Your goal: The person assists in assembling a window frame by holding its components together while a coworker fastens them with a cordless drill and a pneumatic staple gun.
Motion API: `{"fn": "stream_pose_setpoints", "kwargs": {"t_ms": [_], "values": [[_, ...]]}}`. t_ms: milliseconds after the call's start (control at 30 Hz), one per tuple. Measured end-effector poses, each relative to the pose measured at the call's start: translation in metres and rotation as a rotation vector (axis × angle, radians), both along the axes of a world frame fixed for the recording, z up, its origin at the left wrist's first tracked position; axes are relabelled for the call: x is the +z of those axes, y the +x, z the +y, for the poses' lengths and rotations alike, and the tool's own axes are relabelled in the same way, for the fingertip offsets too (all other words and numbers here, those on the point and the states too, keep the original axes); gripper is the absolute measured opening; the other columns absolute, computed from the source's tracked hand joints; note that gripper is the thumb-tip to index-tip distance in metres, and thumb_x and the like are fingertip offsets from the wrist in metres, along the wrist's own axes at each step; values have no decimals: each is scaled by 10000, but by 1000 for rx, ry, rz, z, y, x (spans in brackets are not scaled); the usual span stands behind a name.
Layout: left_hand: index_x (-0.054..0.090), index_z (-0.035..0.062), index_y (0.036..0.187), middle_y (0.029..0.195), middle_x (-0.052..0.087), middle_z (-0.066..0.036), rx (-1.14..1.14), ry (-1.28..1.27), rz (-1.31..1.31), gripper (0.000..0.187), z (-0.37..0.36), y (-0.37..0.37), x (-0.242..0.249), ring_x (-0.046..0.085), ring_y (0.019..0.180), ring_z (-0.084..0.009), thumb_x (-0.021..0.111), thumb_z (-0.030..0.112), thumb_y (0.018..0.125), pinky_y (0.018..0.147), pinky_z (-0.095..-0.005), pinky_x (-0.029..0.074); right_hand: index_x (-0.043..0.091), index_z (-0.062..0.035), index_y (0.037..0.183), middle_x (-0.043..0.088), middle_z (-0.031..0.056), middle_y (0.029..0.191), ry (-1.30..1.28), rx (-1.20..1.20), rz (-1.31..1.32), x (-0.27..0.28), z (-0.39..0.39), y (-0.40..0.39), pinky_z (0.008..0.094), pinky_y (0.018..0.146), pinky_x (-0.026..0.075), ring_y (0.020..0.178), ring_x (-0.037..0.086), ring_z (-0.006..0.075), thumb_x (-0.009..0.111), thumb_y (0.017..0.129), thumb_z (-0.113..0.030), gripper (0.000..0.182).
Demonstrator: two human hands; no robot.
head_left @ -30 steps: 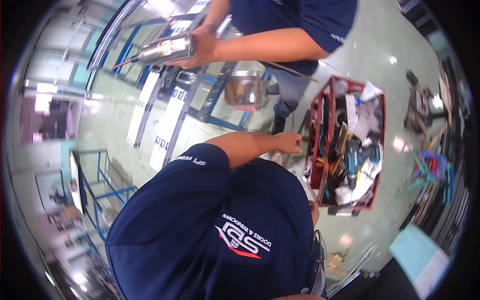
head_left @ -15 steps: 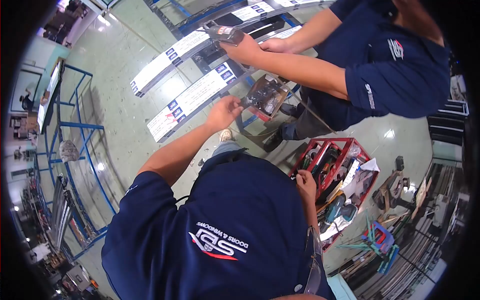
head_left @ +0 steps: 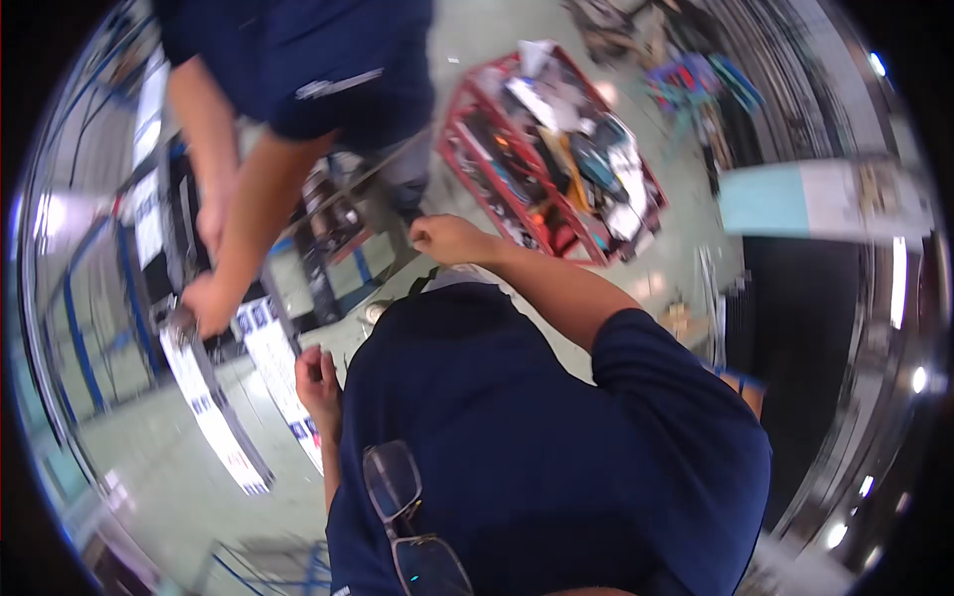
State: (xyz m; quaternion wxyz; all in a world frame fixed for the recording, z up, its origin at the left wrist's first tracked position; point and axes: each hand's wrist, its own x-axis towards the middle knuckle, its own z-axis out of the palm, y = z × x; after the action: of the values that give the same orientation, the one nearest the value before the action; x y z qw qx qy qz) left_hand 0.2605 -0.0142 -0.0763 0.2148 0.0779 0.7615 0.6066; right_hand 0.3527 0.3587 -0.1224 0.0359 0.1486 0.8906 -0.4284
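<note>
My left hand (head_left: 318,382) is beside the long white-labelled profile (head_left: 266,348), fingers loosely bent and apart, with nothing visible in them. My right hand (head_left: 449,239) is in front of my waist, to the lower left of the red toolbox (head_left: 598,256). Its fingers are curled closed, and whatever they may hold is hidden. Hand tools and white wrappings fill the toolbox. A second labelled profile (head_left: 207,397) lies farther left. Over its upper end, a co-worker's hand (head_left: 211,303) is on a blurred dark object (head_left: 181,326).
The co-worker (head_left: 298,60) stands opposite, arms across the profiles. Between us is an open box (head_left: 338,223) of small parts. Blue-framed racks (head_left: 75,328) stand at left. A dark panel (head_left: 805,368) and stacked lengths are at right. Eyeglasses (head_left: 397,487) hang at my chest.
My view has swung right, blurring the scene. My right hand has left the toolbox's edge and is now before my waist. My left hand has drawn back closer to my body.
</note>
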Motion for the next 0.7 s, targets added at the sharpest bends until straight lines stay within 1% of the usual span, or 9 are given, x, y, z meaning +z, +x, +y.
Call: {"fn": "stream_pose_setpoints", "kwargs": {"t_ms": [100,133,200,267,400,467,600,633,700], "values": [[637,33,1186,900,653,-3,-194,-108,-39,226,12,1,-3,584,753,-61,709,92,981,667,-198,462,700,-111,1013,729,157,1009,-22,-332,-52,-10,14,32,480,841,543,984,691,367,675,872,-262,208],[637,33,1186,900,653,-3,-237,-111,-37,226,16,-6,-5,584,753,-61,709,92,981,667,-198,462,700,-111,1013,729,157,1009,-25,-375,-53,-14,22,46,480,841,543,984,691,367,675,872,-262,208],[650,49,1182,913,673,-4,-407,-215,-94,250,33,-15,-5,624,785,-56,742,98,955,657,-197,474,712,-116,1026,730,162,1036,9,-682,-38,-21,44,88,467,887,552,1004,690,367,683,860,-243,211],[661,55,1177,916,684,1,-480,-279,2,261,60,-12,3,644,782,-53,757,91,937,641,-199,482,716,-108,1042,725,186,1055,97,-874,-93,-24,76,130,454,922,551,1018,690,367,686,859,-222,218],[672,68,1180,918,697,-10,-563,-329,80,270,109,3,2,661,773,-62,764,95,928,614,-201,479,710,-86,1048,698,207,1051,329,-1032,-31,-22,160,177,497,904,537,1010,664,405,711,871,-219,221],[674,71,1194,927,711,-16,-632,-385,120,296,133,26,6,664,764,-64,775,100,917,610,-202,477,713,-106,1059,667,166,1038,413,-960,45,-17,208,165,512,870,521,1012,629,393,729,867,-206,217],[687,57,1174,960,732,-29,-683,-509,99,294,161,68,32,654,743,-77,781,81,897,599,-214,465,704,-111,1130,647,146,1151,418,-821,-24,-27,298,107,528,945,481,1148,585,364,767,845,-260,328],[685,51,1176,959,730,-34,-657,-541,122,298,162,78,43,650,740,-81,779,74,894,599,-218,468,663,-111,1223,637,136,1227,390,-778,-106,-35,317,92,547,979,470,1200,570,358,805,819,-324,478],[674,40,1189,950,722,-52,-557,-595,109,311,149,94,52,643,743,-100,771,75,896,610,-243,493,623,-125,1296,626,136,1277,390,-710,-216,-45,346,64,557,1006,459,1237,557,361,818,804,-365,581]]}}
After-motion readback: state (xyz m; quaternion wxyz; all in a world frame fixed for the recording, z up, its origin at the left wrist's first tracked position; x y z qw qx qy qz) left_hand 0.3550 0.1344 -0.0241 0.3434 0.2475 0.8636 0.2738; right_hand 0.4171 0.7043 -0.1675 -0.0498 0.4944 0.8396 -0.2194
